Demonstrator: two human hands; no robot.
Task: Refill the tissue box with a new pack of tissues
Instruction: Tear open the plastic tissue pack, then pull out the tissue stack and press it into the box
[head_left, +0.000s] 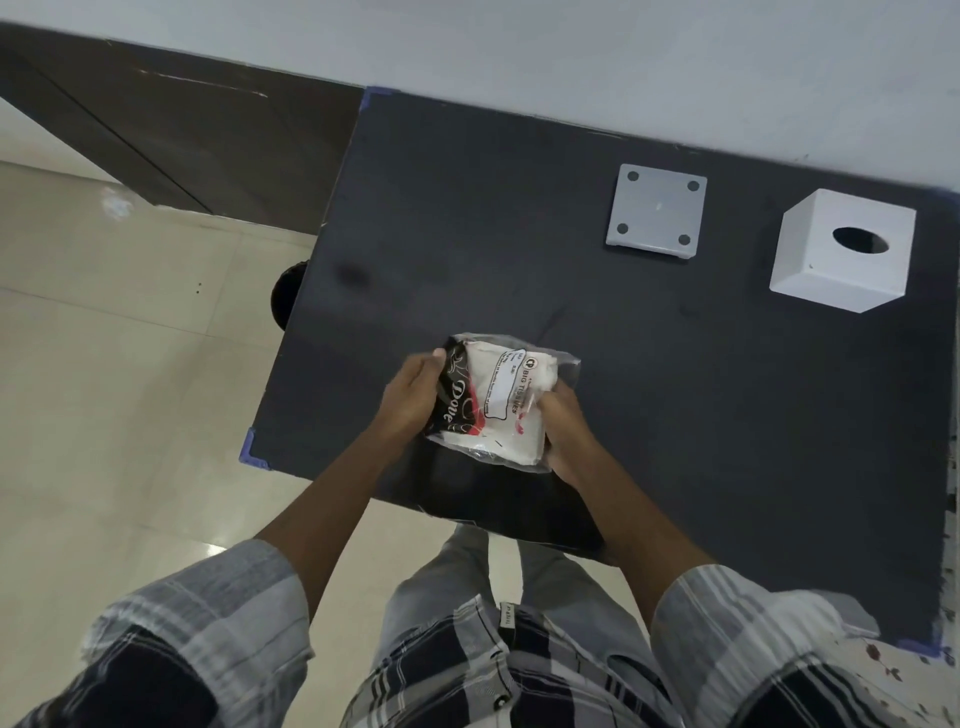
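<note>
A pack of white tissues (511, 395) in clear plastic wrap with a black and red printed side is held just above the dark table (675, 389), near its front left part. My left hand (413, 397) grips the pack's black side. My right hand (569, 428) grips the opposite side, fingers pinching the plastic. The white cube-shaped tissue box (841, 254) stands at the far right with an oval hole in its top. Its flat grey base plate (657, 212), with round pads at the corners, lies apart to the left of the box.
The table stands against a white wall (571, 57). Blue tape marks its corners (251, 447). Left of the table is a beige tiled floor (114, 364) and a dark wooden panel (208, 140). A dark round object (288, 296) peeks out at the table's left edge.
</note>
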